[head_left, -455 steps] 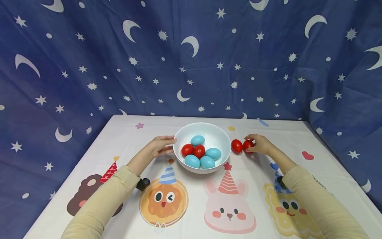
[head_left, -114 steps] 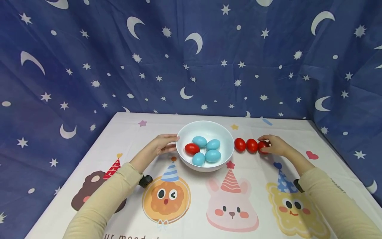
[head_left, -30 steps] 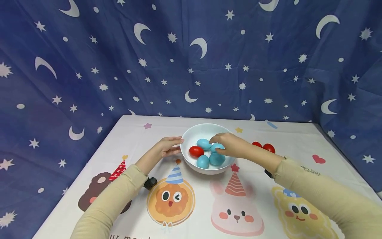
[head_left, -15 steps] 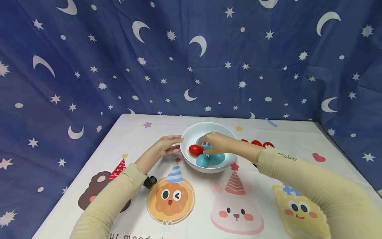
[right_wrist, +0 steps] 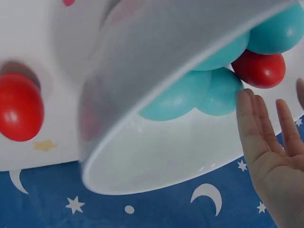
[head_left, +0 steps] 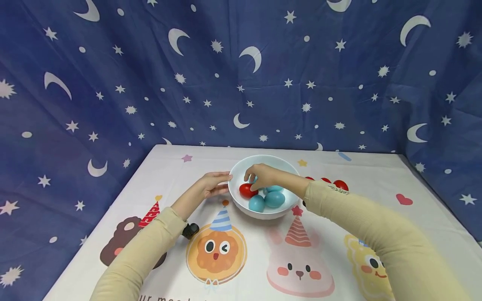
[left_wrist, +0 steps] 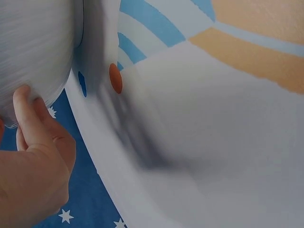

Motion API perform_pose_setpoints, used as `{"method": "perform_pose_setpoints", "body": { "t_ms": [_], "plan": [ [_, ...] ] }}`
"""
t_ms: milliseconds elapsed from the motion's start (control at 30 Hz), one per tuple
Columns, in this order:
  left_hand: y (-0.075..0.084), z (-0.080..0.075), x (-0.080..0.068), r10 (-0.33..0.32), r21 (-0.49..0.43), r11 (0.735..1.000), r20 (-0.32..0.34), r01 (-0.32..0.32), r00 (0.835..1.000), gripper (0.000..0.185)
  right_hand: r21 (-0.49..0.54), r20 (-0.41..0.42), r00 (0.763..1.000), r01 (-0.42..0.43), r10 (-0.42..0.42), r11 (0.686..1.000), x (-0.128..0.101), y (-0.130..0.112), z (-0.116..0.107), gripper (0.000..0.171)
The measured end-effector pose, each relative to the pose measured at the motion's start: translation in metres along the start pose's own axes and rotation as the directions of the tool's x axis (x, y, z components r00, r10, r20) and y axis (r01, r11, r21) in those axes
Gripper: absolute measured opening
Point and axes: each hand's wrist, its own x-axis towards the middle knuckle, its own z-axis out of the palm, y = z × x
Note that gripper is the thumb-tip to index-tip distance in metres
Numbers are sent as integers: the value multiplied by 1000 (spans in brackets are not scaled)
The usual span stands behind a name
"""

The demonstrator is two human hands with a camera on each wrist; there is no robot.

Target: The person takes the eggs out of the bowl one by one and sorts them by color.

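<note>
A white bowl [head_left: 263, 215] holds several blue eggs [head_left: 275, 199] and one red egg [head_left: 246, 191]. My left hand [head_left: 211, 184] holds the bowl's left side, a fingertip over the rim; in the left wrist view its other fingers rest against the outer wall. Inside the bowl, my right hand [head_left: 265, 175] reaches over the eggs, thumb and fingers spread about the red egg. The right wrist view shows this hand [right_wrist: 273, 152] with its fingertips just beside the red egg [right_wrist: 261, 70] and a blue egg [right_wrist: 221, 92]; contact is unclear.
Three red eggs [head_left: 340, 185] stand in a row on the table right of the bowl, partly hidden by my right arm. A printed white cloth [head_left: 233, 271] covers the table. Behind hangs a blue curtain [head_left: 211, 138] with stars and moons.
Earlier, my right hand set a third red egg at the row's right end. It has since gone back into the bowl and moved left over the blue eggs to the red one.
</note>
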Motion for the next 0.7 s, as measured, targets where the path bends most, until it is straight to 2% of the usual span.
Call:
{"method": "perform_pose_setpoints", "body": {
  "t_ms": [233,433,700],
  "plan": [
    [-1,-1,0,4,-3,1000,1,-4,1000,49,7,35,995,-90,90,996,10,-4,6,35],
    [-2,-2,1,-3,8,1000,-4,3,1000,49,5,71,991,-114,114,993,12,-8,13,42],
    [0,-1,0,-5,3,1000,7,5,1000,49,-40,30,991,-132,134,990,13,-9,21,42]
  ]
}}
